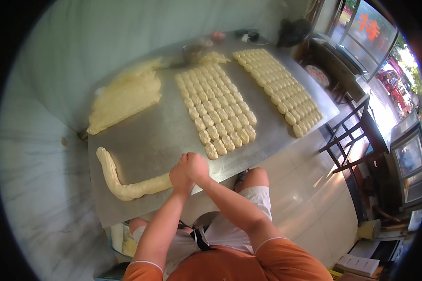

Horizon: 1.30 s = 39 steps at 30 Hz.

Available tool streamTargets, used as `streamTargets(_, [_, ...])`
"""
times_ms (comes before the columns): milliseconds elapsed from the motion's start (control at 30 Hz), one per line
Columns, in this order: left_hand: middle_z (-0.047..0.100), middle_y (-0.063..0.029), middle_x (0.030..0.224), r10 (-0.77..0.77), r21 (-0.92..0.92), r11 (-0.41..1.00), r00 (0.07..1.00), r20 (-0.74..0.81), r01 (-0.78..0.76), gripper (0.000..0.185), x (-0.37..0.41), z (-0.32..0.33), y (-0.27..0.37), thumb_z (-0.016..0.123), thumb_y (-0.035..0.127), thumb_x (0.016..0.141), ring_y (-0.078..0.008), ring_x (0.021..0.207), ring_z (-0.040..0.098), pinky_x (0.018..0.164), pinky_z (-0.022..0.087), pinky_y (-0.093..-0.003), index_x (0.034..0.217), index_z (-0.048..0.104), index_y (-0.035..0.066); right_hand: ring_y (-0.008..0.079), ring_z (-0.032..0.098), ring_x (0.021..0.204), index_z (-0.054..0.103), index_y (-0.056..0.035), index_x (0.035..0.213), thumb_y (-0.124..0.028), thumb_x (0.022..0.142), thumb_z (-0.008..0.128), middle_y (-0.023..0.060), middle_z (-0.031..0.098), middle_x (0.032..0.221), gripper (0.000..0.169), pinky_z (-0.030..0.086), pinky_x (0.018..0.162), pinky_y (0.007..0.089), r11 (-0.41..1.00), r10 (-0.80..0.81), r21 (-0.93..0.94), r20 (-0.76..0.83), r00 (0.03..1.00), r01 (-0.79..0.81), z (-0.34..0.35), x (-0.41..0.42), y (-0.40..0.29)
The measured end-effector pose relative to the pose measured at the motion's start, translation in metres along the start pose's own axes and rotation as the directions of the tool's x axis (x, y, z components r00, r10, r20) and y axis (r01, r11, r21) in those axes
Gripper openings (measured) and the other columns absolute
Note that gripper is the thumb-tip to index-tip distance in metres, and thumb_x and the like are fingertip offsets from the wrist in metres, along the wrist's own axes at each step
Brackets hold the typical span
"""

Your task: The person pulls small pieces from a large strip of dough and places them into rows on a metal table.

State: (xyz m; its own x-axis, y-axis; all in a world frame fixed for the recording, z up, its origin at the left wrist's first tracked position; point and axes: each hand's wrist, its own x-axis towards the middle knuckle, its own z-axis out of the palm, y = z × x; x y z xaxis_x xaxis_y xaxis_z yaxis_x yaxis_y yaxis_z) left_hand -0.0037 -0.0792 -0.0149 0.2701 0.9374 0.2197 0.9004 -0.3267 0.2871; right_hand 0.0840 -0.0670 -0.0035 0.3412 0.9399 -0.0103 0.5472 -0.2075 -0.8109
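A long rope of dough point(144, 188) curves along the near left part of the metal table point(144, 140). My left hand point(180, 176) is closed on its right end, and my right hand point(196, 167) presses close against the left at the same end; what lies between the two hands is hidden. Beyond them, small dough pieces point(221, 116) stand in close rows at the middle. Another block of such pieces point(279, 87) lies farther right. A large flat slab of dough point(130, 98) rests at the back left.
At the table's back are a bowl point(192, 52) and a lump of dough point(214, 58). A marbled wall point(56, 175) borders the left side. A dark wooden stool point(351, 137) stands on the tiled floor to the right, near a glass-fronted cabinet point(409, 158).
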Motion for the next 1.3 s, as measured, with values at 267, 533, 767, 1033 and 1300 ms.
streamTargets(267, [0.08,-0.0128,0.096,0.039,0.019,0.999,0.999,0.034,-0.039,0.024,0.013,0.029,-0.021,0.073,0.035,0.092,-0.0378,0.089,0.078,0.078,0.062,-0.0521,0.1,0.068,0.012,0.0479,0.075,0.084,0.08,-0.0014,0.085,-0.034,0.1,0.065,0.025,0.078,0.089,0.039,0.061,0.08,0.0545,0.997,-0.052,-0.037,0.205,0.977,0.061,-0.032,0.003,0.009])
streamTargets(533, [0.065,-0.015,0.132,-0.052,0.014,0.999,0.998,-0.023,0.053,0.081,-0.005,-0.027,-0.018,0.078,0.059,0.089,-0.0353,0.133,0.055,0.117,0.032,-0.0613,0.151,0.055,0.012,0.0166,0.068,0.077,0.08,-0.0035,0.12,-0.026,0.102,0.067,0.0062,0.078,0.093,0.031,0.058,0.073,0.0341,0.927,-0.025,0.373,0.116,0.993,-0.02,-0.207,0.013,0.049])
streamTargets(767, [0.063,-0.0132,0.12,0.044,0.243,0.968,0.996,0.081,-0.062,0.082,-0.033,-0.026,-0.046,0.077,0.068,0.087,-0.0349,0.118,0.061,0.105,0.045,-0.0548,0.144,0.061,0.012,0.019,0.075,0.096,0.08,-0.0054,0.129,-0.036,0.102,0.072,0.0144,0.082,0.104,0.042,0.059,0.088,0.0377,0.997,0.042,0.062,-0.116,0.992,-0.035,-0.279,0.104,0.172])
streamTargets(1033, [0.069,-0.0133,0.115,0.067,0.201,0.976,0.992,0.109,-0.088,0.071,-0.014,-0.025,-0.054,0.078,0.065,0.087,-0.0368,0.107,0.068,0.092,0.055,-0.0526,0.133,0.068,0.012,0.0394,0.075,0.099,0.084,-0.0036,0.109,-0.04,0.097,0.075,0.0224,0.08,0.105,0.04,0.058,0.091,0.0471,0.972,0.079,-0.205,-0.178,0.981,-0.115,-0.236,0.141,0.168])
streamTargets(1300, [0.072,-0.0126,0.126,0.042,-0.171,0.985,0.994,0.099,-0.025,0.069,-0.001,-0.049,-0.058,0.084,0.06,0.085,-0.0376,0.107,0.074,0.089,0.06,-0.0517,0.139,0.072,0.019,0.0463,0.073,0.096,0.074,-0.0011,0.122,-0.034,0.105,0.07,0.0263,0.076,0.099,0.038,0.058,0.086,0.0526,0.987,-0.159,-0.013,-0.025,0.987,0.158,-0.107,0.015,0.022])
